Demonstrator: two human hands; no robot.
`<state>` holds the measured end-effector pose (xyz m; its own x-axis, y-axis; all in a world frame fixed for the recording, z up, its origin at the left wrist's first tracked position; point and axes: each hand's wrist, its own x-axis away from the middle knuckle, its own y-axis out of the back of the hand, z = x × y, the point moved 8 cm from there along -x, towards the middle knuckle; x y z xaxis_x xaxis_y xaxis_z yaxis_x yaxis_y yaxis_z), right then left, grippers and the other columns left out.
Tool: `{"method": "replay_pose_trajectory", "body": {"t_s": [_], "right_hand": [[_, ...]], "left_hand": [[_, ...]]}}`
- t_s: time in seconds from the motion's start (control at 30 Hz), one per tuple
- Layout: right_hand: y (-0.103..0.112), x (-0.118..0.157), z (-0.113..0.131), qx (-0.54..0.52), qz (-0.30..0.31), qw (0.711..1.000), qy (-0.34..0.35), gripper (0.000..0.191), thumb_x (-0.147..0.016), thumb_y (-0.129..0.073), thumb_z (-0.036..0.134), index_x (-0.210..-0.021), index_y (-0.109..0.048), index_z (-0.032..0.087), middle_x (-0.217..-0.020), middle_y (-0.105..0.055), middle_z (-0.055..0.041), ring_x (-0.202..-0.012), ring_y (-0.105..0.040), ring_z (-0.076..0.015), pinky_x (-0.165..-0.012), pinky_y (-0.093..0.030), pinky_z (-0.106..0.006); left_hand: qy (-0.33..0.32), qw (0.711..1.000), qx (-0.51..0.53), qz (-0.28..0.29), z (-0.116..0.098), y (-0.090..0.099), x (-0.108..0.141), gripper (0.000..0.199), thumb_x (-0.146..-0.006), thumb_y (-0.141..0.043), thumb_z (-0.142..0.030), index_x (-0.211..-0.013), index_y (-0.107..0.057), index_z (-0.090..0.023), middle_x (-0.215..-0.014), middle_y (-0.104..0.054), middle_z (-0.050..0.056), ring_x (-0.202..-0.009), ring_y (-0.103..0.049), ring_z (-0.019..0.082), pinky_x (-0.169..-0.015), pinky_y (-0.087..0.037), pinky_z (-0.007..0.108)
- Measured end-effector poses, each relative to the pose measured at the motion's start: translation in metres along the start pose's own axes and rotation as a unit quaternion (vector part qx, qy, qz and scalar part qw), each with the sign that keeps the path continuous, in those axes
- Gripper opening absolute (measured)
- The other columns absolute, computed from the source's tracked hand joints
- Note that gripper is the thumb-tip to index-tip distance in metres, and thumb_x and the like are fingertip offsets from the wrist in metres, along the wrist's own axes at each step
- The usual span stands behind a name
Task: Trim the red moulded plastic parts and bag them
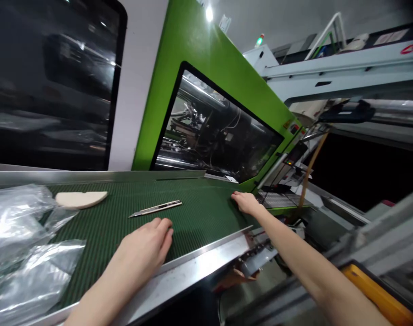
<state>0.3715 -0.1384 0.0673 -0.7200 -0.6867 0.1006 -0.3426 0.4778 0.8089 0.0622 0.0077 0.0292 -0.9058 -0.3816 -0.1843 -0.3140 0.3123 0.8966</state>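
**Utility knife (155, 208) lying on the green conveyor belt (199, 217)**

Our left hand (143, 246) rests on the belt just below the knife, fingers together and lightly curled, holding nothing. Our right hand (247, 203) touches the belt's far right edge, fingers together and empty. Toward the left edge lie a pale half-round pad (80, 199) and clear plastic bags (23, 235). A steel rail (193, 267) runs along the near edge.
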Motion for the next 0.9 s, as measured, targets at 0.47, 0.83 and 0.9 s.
{"method": "replay_pose_trajectory", "body": {"t_s": [0.47,0.83,0.9], "right_hand": [[0.014,-0.028,0.014,0.02,-0.033,0.999,0.027,0.033,-0.095,-0.059,0.038,-0.117,-0.059,0.015,-0.114,-0.062,-0.0078,-0.097,-0.062,-0.0183,-0.084,-0.055,-0.038],[0.126,0.124,0.199,-0.096,-0.22,0.922,0.303,0.017,-0.095,-0.057,0.025,-0.109,-0.06,0.016,-0.11,-0.06,-0.0048,-0.088,-0.06,-0.0145,-0.075,-0.054,-0.032],[0.143,0.145,0.206,-0.14,-0.254,0.9,0.326,0.02,-0.095,-0.053,0.017,-0.114,-0.059,0.016,-0.107,-0.061,-0.0062,-0.086,-0.061,-0.0162,-0.072,-0.054,-0.032]], "left_hand": [[-0.009,1.0,0.01,-0.019,-0.005,0.002,0.004,0.028,-0.099,-0.032,-0.023,-0.094,-0.059,-0.018,-0.091,-0.067,0.007,-0.085,-0.068,0.024,-0.073,-0.052,0.035],[-0.044,0.981,0.03,-0.186,-0.01,0.048,0.033,0.029,-0.098,-0.032,-0.021,-0.114,-0.056,-0.018,-0.104,-0.063,0.007,-0.098,-0.062,0.021,-0.087,-0.051,0.035],[-0.024,0.972,0.036,-0.232,-0.009,0.065,0.056,0.028,-0.098,-0.032,-0.018,-0.116,-0.054,-0.018,-0.104,-0.062,0.008,-0.1,-0.061,0.019,-0.088,-0.05,0.034]]}}
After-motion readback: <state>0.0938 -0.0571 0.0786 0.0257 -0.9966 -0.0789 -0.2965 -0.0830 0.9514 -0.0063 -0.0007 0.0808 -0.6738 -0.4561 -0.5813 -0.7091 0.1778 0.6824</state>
